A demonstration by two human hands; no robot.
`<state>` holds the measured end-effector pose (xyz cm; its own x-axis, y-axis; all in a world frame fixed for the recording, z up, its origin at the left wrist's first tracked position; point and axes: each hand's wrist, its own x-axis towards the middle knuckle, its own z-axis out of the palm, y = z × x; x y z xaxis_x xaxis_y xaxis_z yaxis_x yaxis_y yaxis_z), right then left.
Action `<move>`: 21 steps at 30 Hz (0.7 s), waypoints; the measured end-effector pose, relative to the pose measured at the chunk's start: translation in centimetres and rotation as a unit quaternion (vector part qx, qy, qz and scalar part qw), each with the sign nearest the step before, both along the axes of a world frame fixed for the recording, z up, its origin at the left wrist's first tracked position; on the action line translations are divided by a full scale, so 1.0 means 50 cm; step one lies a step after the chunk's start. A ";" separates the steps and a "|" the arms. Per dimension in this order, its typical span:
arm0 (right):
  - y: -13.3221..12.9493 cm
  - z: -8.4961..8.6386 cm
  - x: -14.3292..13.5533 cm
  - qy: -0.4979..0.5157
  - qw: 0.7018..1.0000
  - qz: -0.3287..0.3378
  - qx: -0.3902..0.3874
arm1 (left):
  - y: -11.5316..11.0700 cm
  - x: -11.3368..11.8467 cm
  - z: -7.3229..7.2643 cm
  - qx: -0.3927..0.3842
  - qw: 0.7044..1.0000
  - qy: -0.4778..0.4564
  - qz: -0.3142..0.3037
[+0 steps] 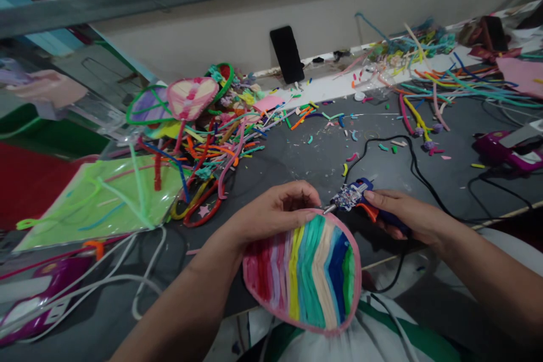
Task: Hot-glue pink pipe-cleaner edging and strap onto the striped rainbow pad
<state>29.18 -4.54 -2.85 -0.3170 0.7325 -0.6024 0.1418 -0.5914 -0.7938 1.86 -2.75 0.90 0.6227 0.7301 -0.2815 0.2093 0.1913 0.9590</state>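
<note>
Round flat piece, pink fuzzy rim, striped fill point(303, 277), sat nearest, below the left hand point(280, 206) and past the grey table's point(297, 155) near edge, above the lap. Left hand was closed in a pinch on its top rim, thumb on the near face, other fingers curled behind; probably pinched there to steady the rim beside the tip. Right hand point(392, 215) was wrapped around a blue glue gun with orange trigger and metal nozzle point(350, 197), pointed left so the tip met the rim beside the left fingertips; trigger squeeze, can't tell.

Piece looked roughly round, face toward the camera, tilted. Stripes ran pink, red, lilac, yellow, teal, cream, light blue, navy, green; several bent mid-length. Gun's front was crusted with stringy, shiny residue.

Black cord point(416, 164) looped beyond the right hand, slack enough to let the gun move, likely. White cable point(150, 271) and a purple-and-white device point(63, 288) lay left of the left forearm; a similar purple device point(504, 150) right of the right hand. Beyond the left hand: green plastic sheet point(127, 198), heap of multicoloured fuzzy stems point(216, 147), pink-and-cream heart-like piece point(193, 96) on top. Farthest, ahead of both hands, a black phone point(287, 55) leaned on the wall, likely propped to stay upright.
</note>
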 end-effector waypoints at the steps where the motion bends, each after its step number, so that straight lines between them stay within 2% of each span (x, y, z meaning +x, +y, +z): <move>1: -0.001 0.001 0.000 0.001 1.000 0.000 0.001 | 0.000 0.000 -0.001 0.001 1.000 -0.002 0.000; 21: 0.002 -0.007 0.000 0.013 1.000 0.007 0.003 | -0.002 0.001 0.002 0.005 1.000 -0.003 -0.002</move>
<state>29.18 -4.44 -3.18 -0.3426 0.7322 -0.5886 0.1284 -0.5841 -0.8014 1.91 -2.83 1.00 0.6282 0.7296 -0.2702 0.2036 0.1810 0.9622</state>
